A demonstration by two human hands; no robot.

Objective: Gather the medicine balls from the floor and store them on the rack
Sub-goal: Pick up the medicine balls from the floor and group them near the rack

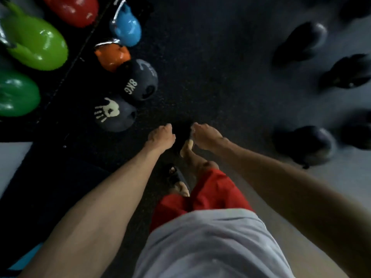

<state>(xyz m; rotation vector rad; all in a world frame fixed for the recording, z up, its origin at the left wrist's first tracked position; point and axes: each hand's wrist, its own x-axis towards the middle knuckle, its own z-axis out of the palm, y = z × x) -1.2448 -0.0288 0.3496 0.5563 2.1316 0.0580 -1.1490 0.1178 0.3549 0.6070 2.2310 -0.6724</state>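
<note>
Two dark grey medicine balls lie on the black floor at the left: one marked 8KG (pixel 138 81) and, just in front of it, one with a white handprint (pixel 114 115). Several blurred dark balls lie at the right, among them one far off (pixel 301 43) and one nearer (pixel 305 145). My left hand (pixel 160 137) and right hand (pixel 206 135) reach down side by side, fingers curled under. A very dark patch (pixel 181 130) sits between them. The blur hides whether it is an object that the hands hold or only shadow.
Coloured kettlebells stand at the upper left: red (pixel 74 9), light green (pixel 38 47), dark green (pixel 16 93), blue (pixel 126 27) and orange (pixel 112 55). A black rail (pixel 76 57) runs diagonally between them. My feet (pixel 186 147) are just under the hands.
</note>
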